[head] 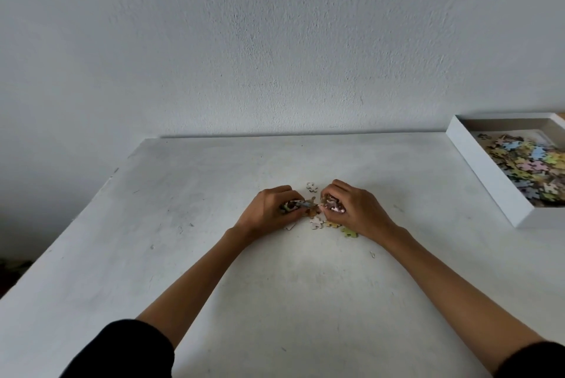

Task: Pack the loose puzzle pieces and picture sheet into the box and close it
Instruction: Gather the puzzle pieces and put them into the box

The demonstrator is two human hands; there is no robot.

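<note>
Puzzle pieces point(318, 223) are lying in a small bunch in the middle of the table point(214, 255), and both hands are working on them. The left hand point(272, 209) is curling its fingers round a little handful of pieces. The right hand point(354, 209) is doing the same just beside it. I think the hands are working close together like this to scoop up the bunch in one go, so fewer trips are needed. A few pieces are lying flat under and between the hands, and one white piece point(311, 186) is sitting just behind them.

The box point(483, 169) is lying open, well apart on the right, and a big colourful pile point(532, 163) is filling part of it. It is probably open because more pieces are going in. No lid or picture sheet is showing.

The table is looking white and a bit scuffed. It is standing against a rough white wall point(275, 41). Black sleeves point(122, 350) are showing at the bottom, leaving the forearms bare.
</note>
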